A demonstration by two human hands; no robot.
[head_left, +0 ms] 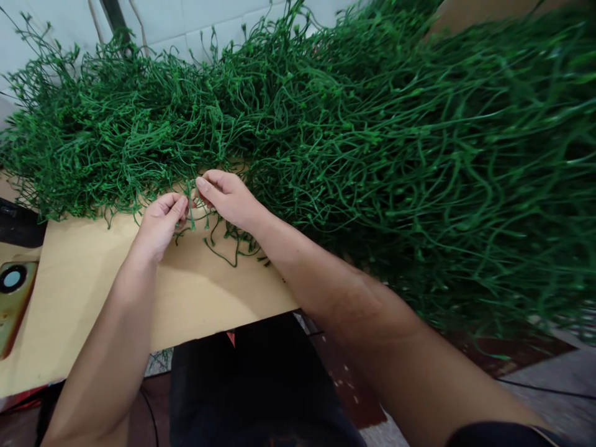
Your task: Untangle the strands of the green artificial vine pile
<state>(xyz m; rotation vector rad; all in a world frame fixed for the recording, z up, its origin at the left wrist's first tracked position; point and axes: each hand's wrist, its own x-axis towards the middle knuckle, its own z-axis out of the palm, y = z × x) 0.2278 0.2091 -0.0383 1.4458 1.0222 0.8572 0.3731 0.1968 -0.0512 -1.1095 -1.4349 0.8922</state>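
My left hand (164, 217) is closed in a pinch just above the cardboard sheet, with thin green plant stems (192, 208) at its fingertips. Close beside it on the right, my right hand (226, 195) also pinches, thumb against forefinger. Short stem ends poke out below its fingers; the exact grip is partly hidden. The stems look like artificial plastic ones with small knobbed tips. Several loose stem pieces (235, 245) lie on the cardboard under my right wrist.
A large heap of green stems (298, 124) runs along the back and spills far down the right side. The cardboard sheet (200, 298) covers the work surface before me. At the left edge sits a phone-like object (17, 292) with a round dark ring. A tiled wall (162, 22) stands behind.
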